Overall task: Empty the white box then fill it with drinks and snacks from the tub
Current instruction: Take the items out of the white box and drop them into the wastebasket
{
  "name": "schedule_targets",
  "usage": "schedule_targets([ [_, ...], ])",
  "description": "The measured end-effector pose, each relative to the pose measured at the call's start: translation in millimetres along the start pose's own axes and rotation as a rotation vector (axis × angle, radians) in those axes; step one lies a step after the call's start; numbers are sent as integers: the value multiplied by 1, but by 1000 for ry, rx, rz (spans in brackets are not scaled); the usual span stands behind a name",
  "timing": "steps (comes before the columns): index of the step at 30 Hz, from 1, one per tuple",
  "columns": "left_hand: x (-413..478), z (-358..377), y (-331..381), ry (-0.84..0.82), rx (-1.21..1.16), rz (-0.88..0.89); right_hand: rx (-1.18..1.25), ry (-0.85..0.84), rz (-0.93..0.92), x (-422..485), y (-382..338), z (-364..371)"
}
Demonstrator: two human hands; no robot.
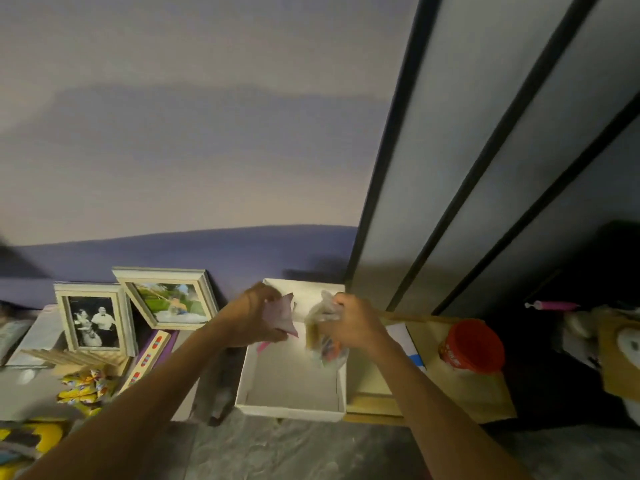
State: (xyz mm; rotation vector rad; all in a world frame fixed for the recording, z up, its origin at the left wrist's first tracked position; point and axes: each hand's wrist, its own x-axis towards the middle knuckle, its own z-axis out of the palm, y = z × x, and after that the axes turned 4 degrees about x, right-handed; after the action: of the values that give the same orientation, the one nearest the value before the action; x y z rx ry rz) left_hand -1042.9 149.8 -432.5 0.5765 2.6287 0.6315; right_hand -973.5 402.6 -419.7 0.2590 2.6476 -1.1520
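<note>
Both hands up over the white box (291, 408) now. Left hand (258, 315) is clenched round a pinkish folded paper (280, 315), held just above the box's far-left corner. Right hand (353, 322) has a clear plastic bag (325, 336) bunched in its fist, w/ colourful bits inside (too blurred to say what they are). The bag hangs down into the far-right part of the box. The hands are near each other but not touching, and there's a small gap btwn paper and bag.

The box sits open, centre frame, its far end up by the purple wall (190, 258). The inside is mostly bare white bottom. A small pink scrap shows by its left wall, under the left hand.

Over on the right is the red tub (472, 344), upright on a pale wooden board (478, 389), apart from the box and clear of both hands. It has a label on its side, can't read it.

On the left, two photo frames lean at the wall: the b&w one (91, 318) is upright, the colour one (169, 299) is tilted and just beside it. In front of them lies a heap of yellow snack packets (85, 386), well left of the box. Tall wardrobe doors (485, 168) w/ dark edges rise behind the tub.
</note>
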Motion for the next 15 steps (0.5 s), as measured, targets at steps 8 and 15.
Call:
schedule_targets([
  [8, -27, -117, 98, 148, -95, 209, 57, 308, -63, -75, -91, -128],
  [15, -28, -150, 226, 166, -109, 496, 103, 623, -22, -186, -93, -224],
])
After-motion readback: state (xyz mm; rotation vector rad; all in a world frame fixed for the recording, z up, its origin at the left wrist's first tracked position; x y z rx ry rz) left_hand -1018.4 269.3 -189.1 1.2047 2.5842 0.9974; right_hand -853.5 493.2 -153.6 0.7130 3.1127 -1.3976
